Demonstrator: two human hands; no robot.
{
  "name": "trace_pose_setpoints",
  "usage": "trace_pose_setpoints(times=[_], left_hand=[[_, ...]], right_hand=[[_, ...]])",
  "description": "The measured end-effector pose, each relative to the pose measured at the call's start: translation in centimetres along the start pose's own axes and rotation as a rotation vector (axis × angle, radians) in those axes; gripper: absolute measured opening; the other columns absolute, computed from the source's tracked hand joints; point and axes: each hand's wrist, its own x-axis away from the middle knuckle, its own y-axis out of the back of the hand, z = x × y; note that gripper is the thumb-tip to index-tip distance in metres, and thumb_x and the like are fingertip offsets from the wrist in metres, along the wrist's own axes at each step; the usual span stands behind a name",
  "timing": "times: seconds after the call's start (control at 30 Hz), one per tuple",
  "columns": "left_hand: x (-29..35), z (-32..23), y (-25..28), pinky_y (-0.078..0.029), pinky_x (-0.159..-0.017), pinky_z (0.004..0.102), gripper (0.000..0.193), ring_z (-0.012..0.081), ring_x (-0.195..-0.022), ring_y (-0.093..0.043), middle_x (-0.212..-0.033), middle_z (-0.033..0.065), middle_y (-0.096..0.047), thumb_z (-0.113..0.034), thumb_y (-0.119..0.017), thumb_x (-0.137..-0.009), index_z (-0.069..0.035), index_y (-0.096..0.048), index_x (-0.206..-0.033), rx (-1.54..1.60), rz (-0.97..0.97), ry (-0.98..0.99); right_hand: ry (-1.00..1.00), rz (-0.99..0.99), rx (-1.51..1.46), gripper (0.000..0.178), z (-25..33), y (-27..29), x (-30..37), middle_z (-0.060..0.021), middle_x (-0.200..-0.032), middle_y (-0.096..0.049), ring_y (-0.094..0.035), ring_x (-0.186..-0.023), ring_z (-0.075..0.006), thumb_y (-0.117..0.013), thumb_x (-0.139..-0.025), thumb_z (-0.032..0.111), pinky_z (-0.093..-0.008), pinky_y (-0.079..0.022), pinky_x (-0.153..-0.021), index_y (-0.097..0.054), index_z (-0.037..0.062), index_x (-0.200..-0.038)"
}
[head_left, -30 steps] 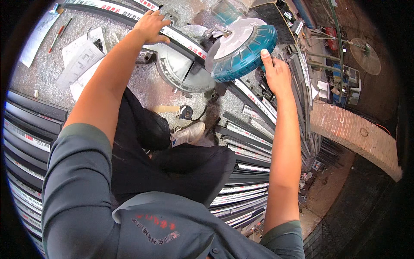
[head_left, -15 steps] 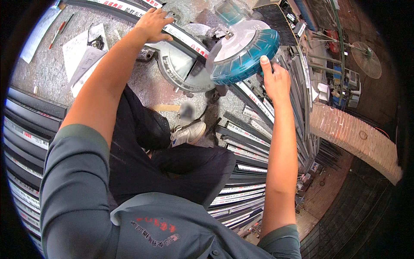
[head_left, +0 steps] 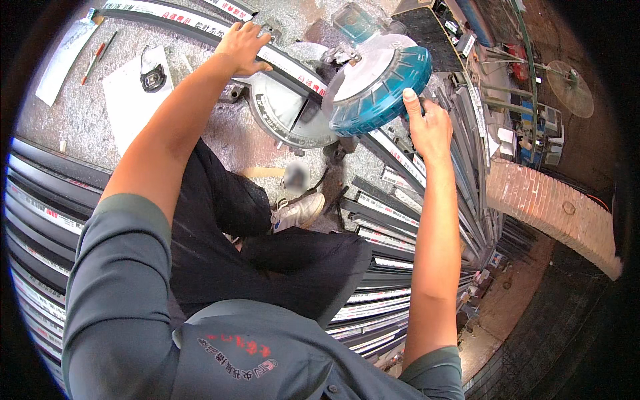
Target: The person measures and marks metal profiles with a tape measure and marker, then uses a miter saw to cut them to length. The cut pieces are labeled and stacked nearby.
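My left hand (head_left: 243,50) lies over a long dark profile (head_left: 190,28) with a white printed film strip, its fingers bent over the far edge and its thumb spread along it. The profile runs across the round metal base (head_left: 283,117) of a miter saw and under the saw's teal guard (head_left: 387,97). My right hand (head_left: 430,127) is closed round the saw's handle, which it mostly hides, with the thumb on top. Behind the guard, the blade area cannot be made out well. Past the saw, the film-covered profile (head_left: 400,157) continues to the lower right.
Stacked profiles (head_left: 47,213) line the left, and several more (head_left: 387,267) fan out at the right. A white sheet (head_left: 127,100) with a black coiled object (head_left: 153,78) lies left of my arm. Beyond stand a brick ledge (head_left: 547,207) and a fan (head_left: 570,87).
The view has shifted slightly. The white sheet left of my arm, folded up before, now lies flatter, showing more of the black object. Both hands keep their places on the profile and the saw handle.
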Motion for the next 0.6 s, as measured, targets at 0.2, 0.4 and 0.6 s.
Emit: trace_pose_setpoints(times=[0.2, 0.4, 0.6], left_hand=[[-0.1, 0.0, -0.1, -0.036, -0.109, 0.0474, 0.078, 0.0321, -0.125, -0.051, -0.122, 0.0172, -0.059, -0.066, -0.066, -0.086, -0.008, -0.056, -0.137, 0.013, 0.013, 0.008], [-0.1, -0.4, 0.8, -0.034, -0.113, 0.0473, 0.081, 0.0324, -0.130, -0.049, -0.128, 0.0177, -0.058, -0.068, -0.065, -0.087, -0.007, -0.054, -0.141, -0.003, 0.086, 0.036], [-0.4, -0.8, 2.0, -0.030, -0.120, 0.0477, 0.087, 0.0337, -0.137, -0.046, -0.137, 0.0179, -0.056, -0.070, -0.061, -0.089, -0.007, -0.048, -0.148, -0.015, 0.218, 0.086]], right_hand=[[0.012, -0.021, -0.018, 0.094, 0.3, 0.0, 0.0, -0.0269, -0.071, -0.062, -0.064, -0.074, -0.0459, -0.044, -0.091, 0.086, -0.0522, -0.047, -0.072, -0.060, -0.0047, -0.074], [0.000, -0.029, -0.026, 0.093, 0.5, 0.0, 0.3, -0.0276, -0.071, -0.062, -0.064, -0.075, -0.0469, -0.044, -0.090, 0.086, -0.0527, -0.047, -0.072, -0.055, -0.0043, -0.070], [-0.004, -0.024, -0.055, 0.094, 0.6, 0.1, 0.1, -0.0282, -0.074, -0.063, -0.064, -0.078, -0.0489, -0.042, -0.091, 0.086, -0.0543, -0.047, -0.074, -0.056, -0.0043, -0.070]])
